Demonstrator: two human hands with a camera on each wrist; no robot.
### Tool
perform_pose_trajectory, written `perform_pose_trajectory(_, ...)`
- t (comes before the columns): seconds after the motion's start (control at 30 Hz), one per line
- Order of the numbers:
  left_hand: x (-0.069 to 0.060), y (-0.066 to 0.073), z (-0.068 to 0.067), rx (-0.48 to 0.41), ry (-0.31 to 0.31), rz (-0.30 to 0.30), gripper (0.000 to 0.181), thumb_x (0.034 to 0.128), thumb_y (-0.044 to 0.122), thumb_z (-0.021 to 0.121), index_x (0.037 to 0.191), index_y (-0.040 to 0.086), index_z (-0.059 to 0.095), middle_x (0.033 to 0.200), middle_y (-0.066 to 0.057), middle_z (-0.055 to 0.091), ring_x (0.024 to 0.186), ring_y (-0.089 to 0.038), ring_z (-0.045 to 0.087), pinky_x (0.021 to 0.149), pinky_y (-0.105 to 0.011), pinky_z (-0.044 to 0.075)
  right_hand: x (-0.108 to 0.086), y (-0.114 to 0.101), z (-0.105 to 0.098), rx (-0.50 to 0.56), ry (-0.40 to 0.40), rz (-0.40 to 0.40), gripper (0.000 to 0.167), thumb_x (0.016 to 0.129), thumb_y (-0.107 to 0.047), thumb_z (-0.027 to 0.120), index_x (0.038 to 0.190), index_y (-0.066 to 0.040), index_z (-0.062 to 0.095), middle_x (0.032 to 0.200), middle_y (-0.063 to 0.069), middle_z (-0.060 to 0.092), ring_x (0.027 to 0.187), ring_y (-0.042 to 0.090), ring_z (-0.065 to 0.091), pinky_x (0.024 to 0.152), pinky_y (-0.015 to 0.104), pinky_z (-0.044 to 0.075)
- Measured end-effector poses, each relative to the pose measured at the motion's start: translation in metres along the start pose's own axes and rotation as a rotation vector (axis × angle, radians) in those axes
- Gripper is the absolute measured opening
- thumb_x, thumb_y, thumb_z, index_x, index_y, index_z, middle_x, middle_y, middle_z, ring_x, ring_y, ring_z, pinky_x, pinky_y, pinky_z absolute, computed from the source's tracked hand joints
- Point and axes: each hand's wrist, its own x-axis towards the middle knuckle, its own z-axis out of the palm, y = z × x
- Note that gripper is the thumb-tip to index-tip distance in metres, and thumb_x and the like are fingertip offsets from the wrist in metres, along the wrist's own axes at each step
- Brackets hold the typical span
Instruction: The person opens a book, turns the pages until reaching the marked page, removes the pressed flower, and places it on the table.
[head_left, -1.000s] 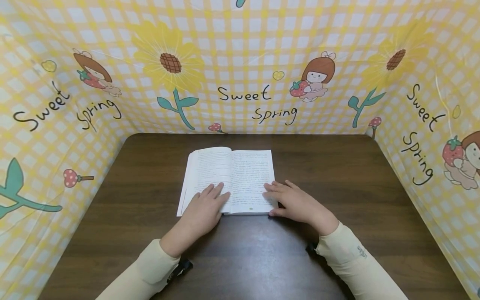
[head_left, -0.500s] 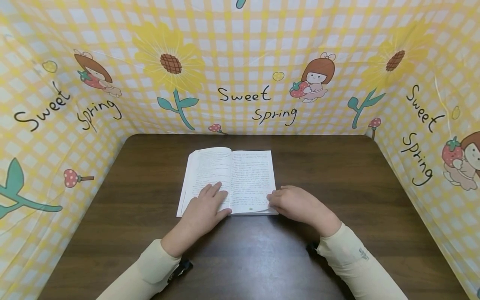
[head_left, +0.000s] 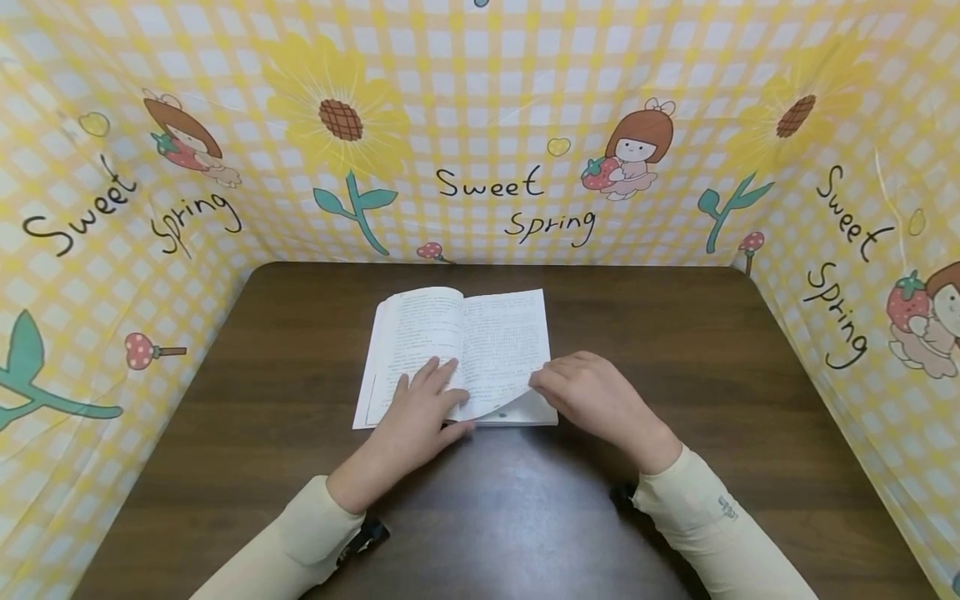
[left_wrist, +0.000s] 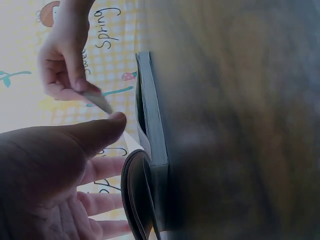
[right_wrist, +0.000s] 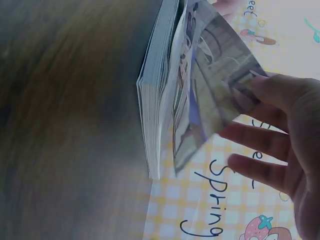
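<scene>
An open book (head_left: 498,342) with printed text lies on the brown table. My right hand (head_left: 592,396) pinches the lower right corner of a right-hand page and holds it lifted and curved off the pages below. In the right wrist view the raised page (right_wrist: 220,75) shows a picture on its underside, with the thumb against it and the lower fingers apart from it. My left hand (head_left: 416,417) rests with spread fingers on the left page near the spine. Its thumb reaches past the book's lower edge; the left wrist view shows the thick page block (left_wrist: 152,110) beside it.
A yellow checked cloth (head_left: 495,100) with flowers and lettering stands around the back and sides of the table (head_left: 300,350). Dark devices (head_left: 363,537) are strapped under both cream sleeves (head_left: 712,508).
My right hand has gone from lying spread on the page edge to pinching its corner and lifting it. The left hand stays on the left page, its thumb now stretched out.
</scene>
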Motion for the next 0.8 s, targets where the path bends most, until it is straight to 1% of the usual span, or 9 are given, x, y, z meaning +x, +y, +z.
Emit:
perform_pose_trajectory(0.1, 0.0004, -0.0009, 0.0012, 0.001, -0.018, 0.008, 0.044, 0.0908, 0.047, 0.076, 0.125, 0.019, 0.073, 0.158, -0.014, 0.045, 0.151, -0.042, 0.032, 0.109, -0.075, 0.031, 0.0024, -0.0024, -0.0016, -0.012, 0.058, -0.016, 0.015, 0.092, -0.008, 0.073, 0.106, -0.015, 0.073, 0.101, -0.004, 0.078, 0.097, 0.018, 0.074, 0.089, 0.038, 0.057)
perform_pose_trajectory(0.2, 0.0016, -0.0023, 0.003, 0.011, -0.007, 0.003, 0.042, 0.0907, 0.047, 0.076, 0.122, 0.019, 0.074, 0.155, -0.013, 0.05, 0.149, -0.041, 0.035, 0.108, -0.073, 0.035, 0.004, -0.0046, -0.0027, -0.019, 0.117, -0.041, 0.018, 0.093, -0.007, 0.072, 0.109, -0.013, 0.075, 0.106, -0.001, 0.078, 0.103, 0.022, 0.074, 0.093, 0.041, 0.057)
perform_pose_trajectory(0.37, 0.0026, -0.0026, 0.0048, 0.022, 0.049, -0.003, 0.034, 0.0925, 0.043, 0.075, 0.115, 0.018, 0.076, 0.15, -0.011, 0.056, 0.145, -0.04, 0.042, 0.105, -0.07, 0.04, 0.0069, -0.0091, -0.0025, -0.014, 0.192, -0.067, 0.02, 0.096, -0.006, 0.066, 0.112, -0.01, 0.076, 0.112, 0.002, 0.078, 0.107, 0.026, 0.073, 0.094, 0.043, 0.056)
perform_pose_trajectory(0.47, 0.0021, -0.002, 0.0052, 0.025, 0.089, -0.006, 0.036, 0.0947, 0.035, 0.072, 0.124, 0.014, 0.072, 0.146, -0.011, 0.059, 0.142, -0.039, 0.046, 0.104, -0.067, 0.043, 0.0082, -0.0101, -0.0026, -0.003, 0.238, -0.056, 0.025, 0.098, -0.006, 0.061, 0.119, -0.009, 0.074, 0.12, 0.005, 0.076, 0.112, 0.028, 0.071, 0.096, 0.045, 0.055)
perform_pose_trajectory(0.53, 0.0026, -0.0018, 0.0049, 0.011, 0.141, -0.008, 0.044, 0.0954, 0.029, 0.069, 0.135, 0.009, 0.064, 0.145, -0.013, 0.06, 0.138, -0.037, 0.051, 0.104, -0.063, 0.046, 0.0082, -0.0093, -0.0036, 0.006, 0.26, -0.026, 0.028, 0.098, -0.006, 0.061, 0.123, -0.009, 0.072, 0.126, 0.007, 0.073, 0.116, 0.03, 0.069, 0.098, 0.046, 0.054)
perform_pose_trajectory(0.63, 0.0032, -0.0007, 0.0029, -0.035, 0.239, -0.038, 0.067, 0.0946, 0.025, 0.068, 0.153, 0.004, 0.042, 0.151, -0.016, 0.053, 0.136, -0.037, 0.053, 0.106, -0.056, 0.048, 0.0076, -0.0067, -0.005, 0.021, 0.284, 0.033, 0.031, 0.097, -0.008, 0.063, 0.127, -0.008, 0.07, 0.131, 0.009, 0.07, 0.121, 0.031, 0.066, 0.1, 0.047, 0.053)
perform_pose_trajectory(0.7, 0.0029, -0.0003, 0.001, -0.048, 0.31, -0.053, 0.084, 0.0927, 0.022, 0.071, 0.161, 0.005, 0.025, 0.159, -0.018, 0.042, 0.14, -0.038, 0.049, 0.108, -0.054, 0.046, 0.0072, -0.0048, -0.0054, 0.029, 0.281, 0.067, 0.033, 0.095, -0.008, 0.066, 0.128, -0.008, 0.069, 0.132, 0.01, 0.069, 0.124, 0.031, 0.065, 0.1, 0.047, 0.053)
perform_pose_trajectory(0.77, 0.0022, 0.0, -0.0003, -0.036, 0.381, -0.059, 0.1, 0.0889, 0.019, 0.075, 0.164, 0.008, 0.011, 0.166, -0.02, 0.027, 0.145, -0.039, 0.041, 0.11, -0.056, 0.043, 0.0063, -0.0032, -0.005, 0.035, 0.253, 0.094, 0.036, 0.094, -0.009, 0.068, 0.129, -0.008, 0.068, 0.134, 0.01, 0.068, 0.126, 0.031, 0.063, 0.101, 0.048, 0.052)
perform_pose_trajectory(0.8, 0.0018, -0.0002, -0.0005, -0.021, 0.419, -0.051, 0.106, 0.0864, 0.016, 0.077, 0.164, 0.009, 0.006, 0.168, -0.021, 0.02, 0.148, -0.04, 0.035, 0.112, -0.058, 0.041, 0.0059, -0.0025, -0.0046, 0.037, 0.23, 0.108, 0.037, 0.093, -0.009, 0.069, 0.13, -0.007, 0.067, 0.136, 0.011, 0.067, 0.127, 0.031, 0.062, 0.102, 0.048, 0.051)
